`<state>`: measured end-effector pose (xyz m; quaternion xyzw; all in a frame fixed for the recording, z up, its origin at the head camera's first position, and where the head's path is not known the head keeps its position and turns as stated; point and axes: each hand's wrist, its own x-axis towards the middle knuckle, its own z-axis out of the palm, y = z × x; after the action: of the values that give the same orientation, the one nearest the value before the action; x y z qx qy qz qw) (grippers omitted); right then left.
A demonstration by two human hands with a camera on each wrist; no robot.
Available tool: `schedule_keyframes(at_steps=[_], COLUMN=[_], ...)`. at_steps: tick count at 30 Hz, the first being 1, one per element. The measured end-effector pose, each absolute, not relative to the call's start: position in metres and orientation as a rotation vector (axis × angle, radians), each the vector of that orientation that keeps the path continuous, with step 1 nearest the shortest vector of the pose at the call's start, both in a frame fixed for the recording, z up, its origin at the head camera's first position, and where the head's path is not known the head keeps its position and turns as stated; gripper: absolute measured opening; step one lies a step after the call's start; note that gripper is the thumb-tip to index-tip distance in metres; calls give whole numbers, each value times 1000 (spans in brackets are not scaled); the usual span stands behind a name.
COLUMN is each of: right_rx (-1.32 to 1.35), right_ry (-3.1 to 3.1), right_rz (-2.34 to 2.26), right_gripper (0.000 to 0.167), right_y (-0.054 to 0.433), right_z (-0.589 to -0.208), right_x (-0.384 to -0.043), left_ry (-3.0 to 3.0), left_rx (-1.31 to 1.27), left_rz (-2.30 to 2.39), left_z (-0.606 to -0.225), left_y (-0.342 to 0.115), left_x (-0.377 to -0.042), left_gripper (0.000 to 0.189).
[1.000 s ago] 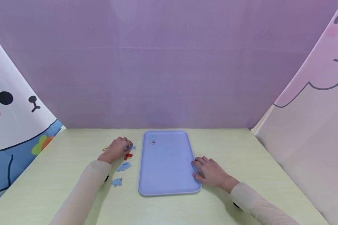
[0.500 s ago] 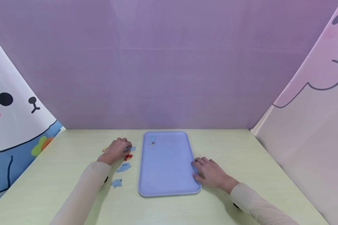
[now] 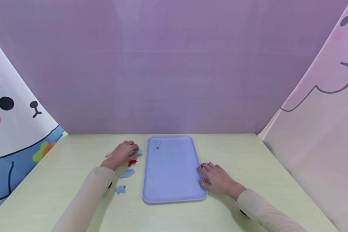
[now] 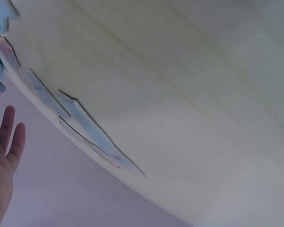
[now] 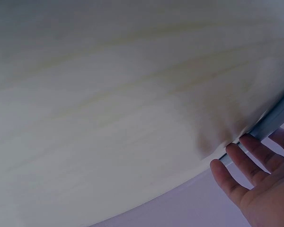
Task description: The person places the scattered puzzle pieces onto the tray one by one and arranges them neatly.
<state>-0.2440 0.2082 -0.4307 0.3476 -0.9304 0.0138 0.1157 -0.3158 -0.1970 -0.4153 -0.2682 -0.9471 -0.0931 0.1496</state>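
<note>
Purple cloth hangs behind the pale worktop, where my left grip pinches a light-blue piece just left of the lavender tray; whether it is lifted I cannot tell. Nearer me lie a red piece, a second blue piece and a third blue piece, while a blue-and-red piece sits in the tray's far-left corner and my right grip, fingers loosely apart, rests on its right rim.

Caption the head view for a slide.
Left hand holds a blue piece beside a tray, which the right hand touches.
</note>
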Motion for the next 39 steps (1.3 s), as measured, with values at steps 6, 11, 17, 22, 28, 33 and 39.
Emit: schedule_keyframes(at_steps=[6, 11, 17, 22, 28, 33, 39], right_rx=[1012, 1013, 1007, 1003, 999, 1002, 1011], right_ry=[-2741, -2744, -2748, -2741, -2743, -2739, -2739], right_rz=[42, 43, 40, 35, 22, 19, 21], right_gripper=[46, 46, 46, 45, 46, 46, 46], right_y=[209, 208, 208, 208, 209, 208, 208], right_z=[-431, -431, -431, -431, -431, -431, -431], right_x=[-243, -243, -242, -242, -242, -243, -243], left_ry=[-2675, -2668, -2633, -2653, -2603, -2554, -2585], left_rx=[-823, -837, -839, -852, -874, -891, -865], left_rz=[-204, -162, -110, -70, -80, -108, -108], left_z=[-414, -411, -411, -412, -415, -414, -412], left_y=[-189, -179, -166, -156, -143, -131, -118], left_x=[-318, -319, -321, -324, -328, -330, -331], left_gripper=[17, 18, 19, 19, 17, 16, 16])
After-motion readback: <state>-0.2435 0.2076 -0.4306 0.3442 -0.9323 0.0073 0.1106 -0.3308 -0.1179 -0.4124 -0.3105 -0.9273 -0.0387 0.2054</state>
